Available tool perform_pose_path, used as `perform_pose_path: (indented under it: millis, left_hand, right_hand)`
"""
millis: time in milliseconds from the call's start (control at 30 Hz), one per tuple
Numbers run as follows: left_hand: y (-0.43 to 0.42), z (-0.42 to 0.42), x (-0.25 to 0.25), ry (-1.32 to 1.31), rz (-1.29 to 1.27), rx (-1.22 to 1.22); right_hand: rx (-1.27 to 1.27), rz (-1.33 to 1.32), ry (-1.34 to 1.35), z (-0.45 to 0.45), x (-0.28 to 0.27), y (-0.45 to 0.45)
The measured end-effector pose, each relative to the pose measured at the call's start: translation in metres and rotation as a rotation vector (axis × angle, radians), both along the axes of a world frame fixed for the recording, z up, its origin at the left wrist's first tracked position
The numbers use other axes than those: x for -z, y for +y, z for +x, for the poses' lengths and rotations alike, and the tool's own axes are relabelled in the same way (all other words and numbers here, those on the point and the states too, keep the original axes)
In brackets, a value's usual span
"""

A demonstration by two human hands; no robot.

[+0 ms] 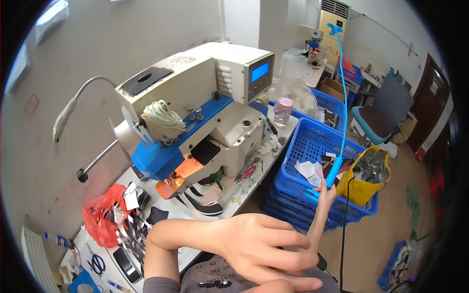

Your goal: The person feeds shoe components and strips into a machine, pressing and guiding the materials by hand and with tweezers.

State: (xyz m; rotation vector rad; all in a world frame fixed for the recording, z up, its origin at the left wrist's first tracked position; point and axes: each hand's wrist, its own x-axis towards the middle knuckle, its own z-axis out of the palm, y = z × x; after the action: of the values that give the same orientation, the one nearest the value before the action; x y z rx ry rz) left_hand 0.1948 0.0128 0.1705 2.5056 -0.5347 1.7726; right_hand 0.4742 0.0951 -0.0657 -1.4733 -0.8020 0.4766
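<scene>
Blue rod (346,110), one: slim, near upright, thick grip at the lower end, clawed head at twelve o'clock from the grip. Held at the grip by the right hand (326,191), fingers closed around it. From the left hand (266,249) the grip lies at one o'clock, apart, not touching.

Left hand: back uppermost, nearest the viewer; fingers loosely parted and bent, no object seen in them, palm side hidden.

Set about the left hand:
– Machine (190,68), white and blue, screen lit; eleven o'clock, standing on the table (103,245).
– Thread (162,122), pale coil, on the machine's near end.
– Shoe piece (210,191), pale with dark bands; ten o'clock, below the machine's arm.
– Jar (283,115), clear, pink lid; twelve o'clock, on the table.
– Red bag (100,219), plastic; between nine and ten.
– Phone (126,264), dark face; nine o'clock.
– Scissors (98,264), dark handles; nine o'clock, beyond the phone.

Set about the right hand:
– Crate (315,134), blue, topmost of a stack; between eleven and twelve, papers (309,169) inside.
– Yellow bag (360,189), filled with clear plastic; three o'clock, near.
– Cord (344,234), black; from three round to five.
– Chair (393,107), dark back; between one and two, well apart.
</scene>
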Motion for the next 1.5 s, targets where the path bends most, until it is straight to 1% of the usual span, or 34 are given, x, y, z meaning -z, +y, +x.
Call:
perform_pose_path:
  millis: [167, 200, 267, 300, 333, 367, 400, 433, 467, 500, 567, 633, 700, 733, 800, 867, 933, 967, 1067, 1100, 1133, 1167, 1233, 1300, 1367, 1400, 1500]
  left_hand:
    - [-0.002, -0.005, 0.004, 0.118, 0.023, -0.074]
    - [0.000, -0.021, -0.006, 0.231, 0.025, -0.068]
    - [0.001, -0.033, -0.004, 0.268, -0.064, -0.077]
    - [-0.003, -0.032, 0.012, 0.192, -0.157, -0.087]
    - [-0.006, -0.031, 0.022, 0.116, -0.250, -0.094]
    - [-0.008, -0.036, 0.021, 0.118, -0.368, -0.028]
    - [-0.006, -0.041, 0.029, 0.086, -0.377, -0.026]
    - [-0.003, -0.046, 0.038, 0.054, -0.384, -0.029]
    - [-0.004, -0.051, 0.044, 0.071, -0.431, -0.086]
    - [-0.006, -0.059, 0.049, 0.088, -0.476, -0.146]
    - [-0.009, -0.078, 0.065, 0.195, -0.583, -0.248]
    - [-0.014, -0.091, 0.089, 0.129, -0.750, -0.291]
    - [-0.018, -0.104, 0.114, 0.033, -0.914, -0.367]
    - [-0.021, -0.111, 0.127, -0.016, -0.998, -0.404]
    - [-0.030, -0.127, 0.154, -0.105, -1.172, -0.465]
    - [-0.039, -0.138, 0.172, -0.191, -1.302, -0.540]
    - [-0.047, -0.145, 0.181, -0.268, -1.420, -0.615]
    - [-0.051, -0.151, 0.189, -0.314, -1.439, -0.645]
    - [-0.056, -0.159, 0.204, -0.445, -1.488, -0.740]
    - [-0.056, -0.159, 0.207, -0.467, -1.495, -0.738]
    - [-0.056, -0.159, 0.212, -0.492, -1.504, -0.735]
    - [-0.055, -0.158, 0.217, -0.518, -1.511, -0.732]
    - [-0.052, -0.158, 0.220, -0.486, -1.531, -0.733]
    - [-0.049, -0.154, 0.219, -0.468, -1.550, -0.741]
    - [-0.044, -0.149, 0.215, -0.449, -1.555, -0.741]
    - [-0.042, -0.147, 0.214, -0.438, -1.555, -0.740]
    - [-0.038, -0.144, 0.218, -0.400, -1.554, -0.726]
  right_hand:
    - [-0.054, -0.039, 0.036, 0.006, -0.007, 0.032]
    - [-0.066, -0.010, 0.055, 0.012, 0.001, 0.043]
    - [-0.035, 0.009, -0.004, 0.010, -0.008, 0.062]
    - [-0.017, -0.002, -0.037, 0.012, -0.012, 0.073]
    - [-0.016, -0.010, -0.048, 0.020, -0.004, 0.092]
    - [-0.014, -0.018, -0.058, 0.029, 0.006, 0.112]
    - [-0.009, -0.020, -0.069, 0.029, 0.002, 0.125]
    - [0.002, -0.035, -0.051, 0.037, 0.012, 0.148]
    - [0.022, -0.089, -0.099, 0.042, 0.017, 0.167]
    - [0.044, -0.199, -0.154, 0.041, 0.007, 0.177]
    - [0.081, -0.294, -0.233, 0.048, 0.006, 0.206]
    - [0.079, -0.303, -0.164, 0.053, 0.001, 0.227]
    - [0.058, -0.273, -0.102, 0.067, 0.017, 0.259]
    - [0.003, -0.312, -0.070, 0.062, 0.001, 0.254]
    - [-0.032, -0.285, 0.006, 0.072, 0.014, 0.277]
    - [-0.090, -0.309, 0.043, 0.073, 0.008, 0.282]
    - [-0.106, -0.324, 0.119, 0.082, 0.018, 0.304]
    - [-0.115, -0.333, 0.157, 0.087, 0.025, 0.316]
    - [-0.176, -0.398, 0.164, 0.085, 0.015, 0.322]
    - [-0.204, -0.426, 0.171, 0.087, 0.015, 0.329]
    - [-0.219, -0.465, 0.116, 0.088, 0.016, 0.335]
    - [-0.196, -0.448, 0.000, 0.088, 0.017, 0.343]
    - [-0.148, -0.410, -0.229, 0.082, 0.010, 0.351]
    - [-0.043, -0.459, -0.381, 0.078, -0.005, 0.352]
    - [0.097, -0.414, -0.396, 0.078, -0.012, 0.357]
    - [0.159, -0.430, -0.379, 0.074, -0.026, 0.347]
    - [0.247, -0.417, -0.406, 0.085, -0.029, 0.347]
